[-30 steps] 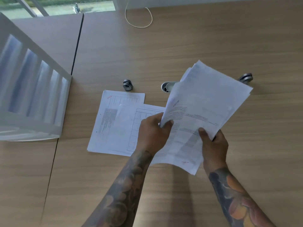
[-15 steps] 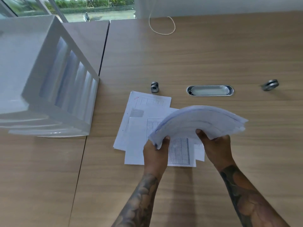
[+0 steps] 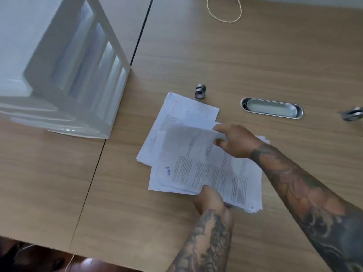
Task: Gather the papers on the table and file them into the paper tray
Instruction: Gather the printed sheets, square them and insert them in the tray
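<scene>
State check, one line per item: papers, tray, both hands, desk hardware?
Stack of papers: down on the loose sheets, gripped at two edges.
Loose sheets: flat on table, partly covered.
Paper tray: upright, slots look empty.
Left hand: pinching stack's near edge.
Right hand: gripping stack's far edge.
Cable grommet: recessed in table.

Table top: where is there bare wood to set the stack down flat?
Bare wood lies between the paper tray and the table's near edge, and beyond the metal grommet toward the cord loop. The middle is crowded: loose sheets, the stack, both hands.
</scene>
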